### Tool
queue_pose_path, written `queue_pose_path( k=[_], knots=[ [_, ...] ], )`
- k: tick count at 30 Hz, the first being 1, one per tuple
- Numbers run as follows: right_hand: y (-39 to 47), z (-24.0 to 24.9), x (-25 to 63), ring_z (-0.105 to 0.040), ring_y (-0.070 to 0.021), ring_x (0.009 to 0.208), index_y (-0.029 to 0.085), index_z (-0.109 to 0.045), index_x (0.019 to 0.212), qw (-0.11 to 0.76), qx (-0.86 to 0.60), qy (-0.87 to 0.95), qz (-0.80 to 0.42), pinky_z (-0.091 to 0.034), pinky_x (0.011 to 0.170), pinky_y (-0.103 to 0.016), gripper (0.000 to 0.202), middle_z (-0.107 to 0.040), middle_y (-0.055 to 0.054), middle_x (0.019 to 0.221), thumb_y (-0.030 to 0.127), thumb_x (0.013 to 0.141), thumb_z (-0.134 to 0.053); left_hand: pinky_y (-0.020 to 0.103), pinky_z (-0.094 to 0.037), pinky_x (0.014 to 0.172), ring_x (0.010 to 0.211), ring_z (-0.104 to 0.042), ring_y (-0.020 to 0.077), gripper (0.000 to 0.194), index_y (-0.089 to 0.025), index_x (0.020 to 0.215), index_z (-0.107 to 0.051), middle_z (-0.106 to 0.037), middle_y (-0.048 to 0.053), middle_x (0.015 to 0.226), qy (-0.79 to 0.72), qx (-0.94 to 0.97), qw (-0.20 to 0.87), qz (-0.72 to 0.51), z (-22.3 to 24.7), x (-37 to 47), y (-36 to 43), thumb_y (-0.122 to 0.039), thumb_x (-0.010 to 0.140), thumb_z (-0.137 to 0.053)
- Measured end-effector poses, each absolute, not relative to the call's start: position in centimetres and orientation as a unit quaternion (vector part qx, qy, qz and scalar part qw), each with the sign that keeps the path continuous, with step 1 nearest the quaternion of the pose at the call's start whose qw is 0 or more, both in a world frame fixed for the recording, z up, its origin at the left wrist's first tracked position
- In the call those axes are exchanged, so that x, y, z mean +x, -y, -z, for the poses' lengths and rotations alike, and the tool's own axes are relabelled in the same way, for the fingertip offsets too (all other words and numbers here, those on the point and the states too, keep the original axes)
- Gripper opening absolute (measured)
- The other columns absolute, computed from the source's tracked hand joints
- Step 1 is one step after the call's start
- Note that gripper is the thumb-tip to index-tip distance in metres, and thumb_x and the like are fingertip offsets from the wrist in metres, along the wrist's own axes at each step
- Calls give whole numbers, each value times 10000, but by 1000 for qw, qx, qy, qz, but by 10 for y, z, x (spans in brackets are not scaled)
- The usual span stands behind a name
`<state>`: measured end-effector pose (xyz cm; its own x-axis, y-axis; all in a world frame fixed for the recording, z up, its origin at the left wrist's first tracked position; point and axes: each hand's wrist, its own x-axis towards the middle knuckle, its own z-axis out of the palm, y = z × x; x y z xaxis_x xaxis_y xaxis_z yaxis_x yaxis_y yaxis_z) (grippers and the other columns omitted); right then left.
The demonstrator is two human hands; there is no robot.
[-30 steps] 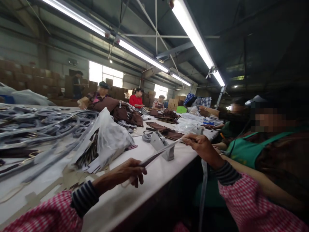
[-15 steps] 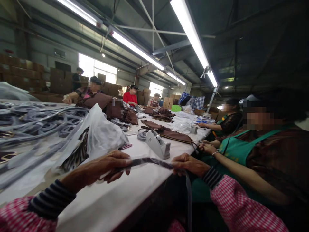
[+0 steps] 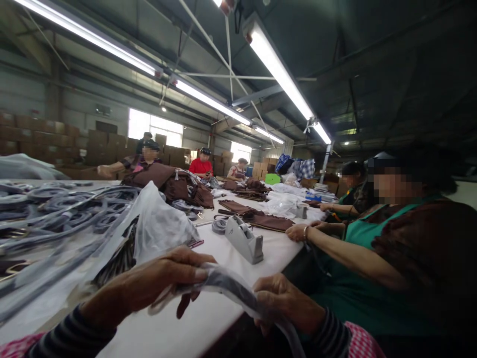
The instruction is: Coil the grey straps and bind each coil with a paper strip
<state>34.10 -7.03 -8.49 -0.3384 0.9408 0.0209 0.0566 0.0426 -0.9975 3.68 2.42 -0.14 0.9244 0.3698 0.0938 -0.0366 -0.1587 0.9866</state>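
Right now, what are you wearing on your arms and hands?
My left hand and right hand have no gloves. Both arms have pink-and-white checked sleeves, and dark striped cuffs cover my wrists.

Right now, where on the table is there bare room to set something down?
The largest bare patch of tabletop lies below the wrapped strap, between your left hand and the near edge. A smaller one lies between the tape dispenser and the whitish plastic bag. It's crowded at left with wrapped coils, and beyond the dispenser with brown fabric pieces.
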Motion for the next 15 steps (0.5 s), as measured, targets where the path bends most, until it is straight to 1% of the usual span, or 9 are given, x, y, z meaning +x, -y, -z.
queue_pose_path(
  k=[1, 3, 5, 8, 10, 12, 15],
  knots=[
    [72, 85, 337, -625, -122, 479, 112, -680, 826, 407, -416, 591, -558, -461, 465, -195, 527, -722, -65, 678, 632, 810, -771, 221, -457, 456, 567, -467, 130, 308, -132, 912, -814, -672, 81, 822, -119, 728, 650, -182, 4, 40, -24, -403, 858, -677],
    [75, 83, 332, -618, -123, 453, 119, -647, 752, 427, -421, 578, -553, -448, 438, -190, 514, -716, -71, 649, 616, 839, -748, 213, -422, 427, 544, -445, 120, 328, -118, 935, -833, -724, 118, 880, -137, 714, 649, -222, 7, 44, -24, -379, 851, -653],
    [75, 80, 331, -631, -129, 468, 108, -666, 761, 444, -425, 581, -534, -449, 455, -196, 512, -727, -90, 665, 605, 877, -714, 211, -354, 408, 512, -419, 106, 356, -104, 942, -847, -733, 125, 867, -157, 725, 629, -235, 7, 46, -22, -364, 842, -624],
    [71, 73, 328, -641, -130, 507, 86, -715, 802, 458, -432, 599, -495, -441, 496, -205, 509, -735, -108, 697, 578, 924, -674, 235, -247, 417, 477, -368, 93, 371, -104, 896, -858, -668, 73, 718, -192, 757, 584, -222, 3, 48, -18, -349, 817, -591],
    [66, 69, 323, -624, -126, 502, 88, -726, 820, 471, -441, 596, -478, -419, 496, -211, 492, -724, -96, 689, 566, 927, -676, 250, -220, 439, 483, -356, 100, 365, -118, 845, -857, -645, 53, 658, -222, 776, 550, -214, 2, 49, -17, -353, 784, -585],
    [61, 64, 317, -561, -105, 466, 98, -717, 803, 485, -449, 594, -459, -366, 471, -210, 479, -688, -65, 642, 560, 922, -681, 254, -216, 449, 493, -369, 115, 350, -127, 791, -842, -674, 56, 627, -255, 792, 515, -207, 2, 50, -17, -349, 737, -578],
    [54, 59, 309, -411, -67, 443, 125, -646, 704, 498, -465, 604, -414, -261, 447, -214, 490, -568, 1, 555, 570, 907, -685, 252, -223, 449, 499, -411, 139, 332, -132, 791, -807, -760, 84, 654, -284, 808, 481, -187, 7, 51, -19, -345, 718, -562]
  ],
)
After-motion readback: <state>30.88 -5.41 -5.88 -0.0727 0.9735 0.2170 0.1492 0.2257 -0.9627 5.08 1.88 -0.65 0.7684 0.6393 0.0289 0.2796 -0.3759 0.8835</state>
